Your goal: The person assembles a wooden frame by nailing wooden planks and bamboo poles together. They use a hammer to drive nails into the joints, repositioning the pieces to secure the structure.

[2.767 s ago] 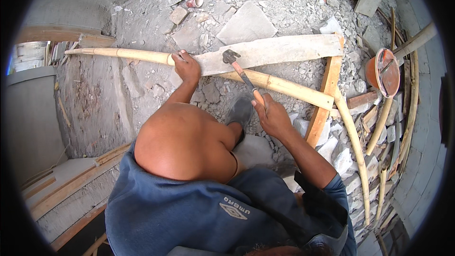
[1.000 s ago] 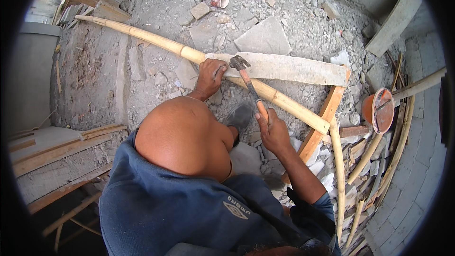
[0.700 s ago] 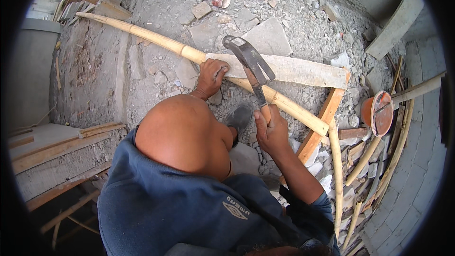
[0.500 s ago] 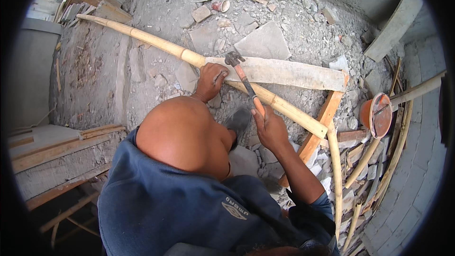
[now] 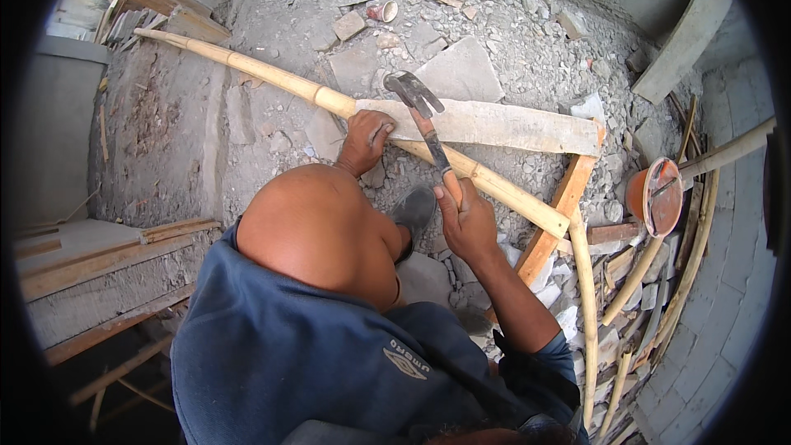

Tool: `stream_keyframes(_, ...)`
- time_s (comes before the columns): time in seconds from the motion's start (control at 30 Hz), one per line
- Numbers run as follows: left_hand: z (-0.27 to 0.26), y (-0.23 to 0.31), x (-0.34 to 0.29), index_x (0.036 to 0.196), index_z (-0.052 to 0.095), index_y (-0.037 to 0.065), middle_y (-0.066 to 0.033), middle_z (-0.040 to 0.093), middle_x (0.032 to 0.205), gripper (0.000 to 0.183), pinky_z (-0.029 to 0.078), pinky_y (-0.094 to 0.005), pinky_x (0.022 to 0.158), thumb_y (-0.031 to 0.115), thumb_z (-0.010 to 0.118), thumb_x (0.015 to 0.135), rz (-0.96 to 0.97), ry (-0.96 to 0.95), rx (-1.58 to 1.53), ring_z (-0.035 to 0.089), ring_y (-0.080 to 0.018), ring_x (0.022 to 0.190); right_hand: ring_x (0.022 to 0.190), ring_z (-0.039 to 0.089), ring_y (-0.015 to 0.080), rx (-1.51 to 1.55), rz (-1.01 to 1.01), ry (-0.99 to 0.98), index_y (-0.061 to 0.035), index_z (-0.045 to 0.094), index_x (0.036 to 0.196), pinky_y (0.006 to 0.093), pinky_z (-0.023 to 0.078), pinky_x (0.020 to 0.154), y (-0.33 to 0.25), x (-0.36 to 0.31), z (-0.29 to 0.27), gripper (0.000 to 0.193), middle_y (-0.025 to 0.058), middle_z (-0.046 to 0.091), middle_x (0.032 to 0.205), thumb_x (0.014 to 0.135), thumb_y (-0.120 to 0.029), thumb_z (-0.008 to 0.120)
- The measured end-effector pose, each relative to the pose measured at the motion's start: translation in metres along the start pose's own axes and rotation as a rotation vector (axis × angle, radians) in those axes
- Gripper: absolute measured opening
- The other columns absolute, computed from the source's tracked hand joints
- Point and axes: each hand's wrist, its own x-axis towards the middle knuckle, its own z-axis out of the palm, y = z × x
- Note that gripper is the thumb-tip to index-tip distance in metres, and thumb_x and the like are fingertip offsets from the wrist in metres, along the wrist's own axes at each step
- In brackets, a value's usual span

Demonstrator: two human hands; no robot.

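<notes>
The right hand (image 5: pixel 474 227) grips a claw hammer (image 5: pixel 433 142) (orange-and-black handled), the left hand (image 5: pixel 363 144) a pale board (image 5: pixel 503 126).

Blue cloth and a dark shoe (image 5: pixel 414 208)
The blue garment (image 5: pixel 280 354) bears a pale diamond-shaped emblem (image 5: pixel 406 363) with lettering beside it; a blue sleeve (image 5: pixel 559 354) shows next to black fabric (image 5: pixel 534 387). The shoe is dark grey.

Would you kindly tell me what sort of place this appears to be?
It looks like a building site, perhaps mid-renovation: broken rubble lies about, an orange bucket shows at the right, and a claw hammer is held near a pale board.
</notes>
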Motion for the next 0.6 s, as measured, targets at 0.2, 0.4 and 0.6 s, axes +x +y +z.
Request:
stream_keyframes(0.2, 0.002, 0.002, -0.002, 0.112, 0.070, 0.003, -0.0138, 0.071, 0.112, 0.010, 0.045, -0.0492, 0.105, 0.009, 0.069, 0.104, -0.037, -0.018, 0.009, 0.063, -0.0375, 0.114, 0.081, 0.073, 0.0527, -0.098, 0.095, -0.098, 0.0001, 0.066, 0.115, 0.0580, 0.055, 0.072, 0.036, 0.007, 0.015, 0.048, 0.0297, 0.073, 0.084, 0.112, -0.048, 0.059)
stream_keyframes(0.4, -0.006, 0.002, 0.000, 0.117, 0.072, 0.004, -0.0145, 0.072, 0.114, 0.015, 0.046, -0.0483, 0.108, 0.011, 0.066, 0.105, -0.036, -0.067, -0.072, 0.063, -0.0369, 0.117, 0.081, 0.075, 0.0502, 0.015, 0.185, -0.055, 0.0005, 0.068, 0.113, 0.0566, 0.056, 0.073, 0.026, -0.004, 0.000, 0.050, 0.0282, 0.072, 0.079, 0.111, -0.049, 0.060)
stream_keyframes(0.6, -0.015, -0.016, 0.038, 0.122, 0.074, 0.003, -0.0199, 0.074, 0.119, 0.030, 0.041, -0.0512, 0.115, 0.026, 0.058, 0.111, -0.249, 0.108, -0.012, 0.068, -0.0415, 0.112, 0.076, 0.074, 0.0480, 0.010, 0.292, -0.079, 0.0011, 0.068, 0.108, 0.0552, 0.055, 0.072, 0.059, -0.035, -0.007, 0.049, 0.0277, 0.071, 0.078, 0.112, -0.047, 0.060)
